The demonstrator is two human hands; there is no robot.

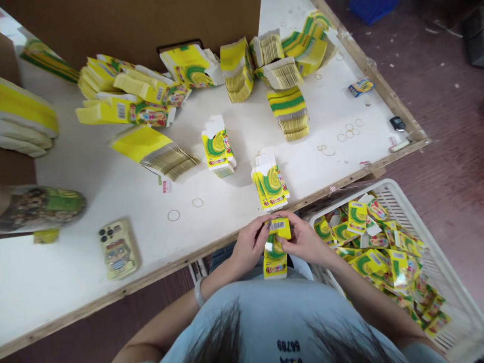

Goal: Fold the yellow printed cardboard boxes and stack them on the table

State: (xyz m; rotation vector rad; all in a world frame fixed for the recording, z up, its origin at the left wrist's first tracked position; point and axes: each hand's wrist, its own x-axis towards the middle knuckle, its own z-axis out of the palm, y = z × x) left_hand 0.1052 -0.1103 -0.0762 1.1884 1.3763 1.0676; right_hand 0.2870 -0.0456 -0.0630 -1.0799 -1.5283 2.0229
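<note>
Just off the table's front edge, both hands hold a small yellow and green carton (275, 264) with a barcode flap at its top. My left hand (247, 242) grips its left side, fingers closed on the upper part. My right hand (304, 241) pinches the right side near the flap. Part of the carton's upper end is hidden by fingers. On the table just beyond the hands lies a small group of cartons (271, 185) with white flaps standing out. Another such group (218, 148) sits farther left.
A white plastic basket (406, 199) full of cartons and packets stands at the right. Stacks of flat cartons (289, 113) line the table's back, below a brown cardboard box (132, 30). A phone (120, 249), a jar (62, 204) and rubber bands (174, 216) lie on the left.
</note>
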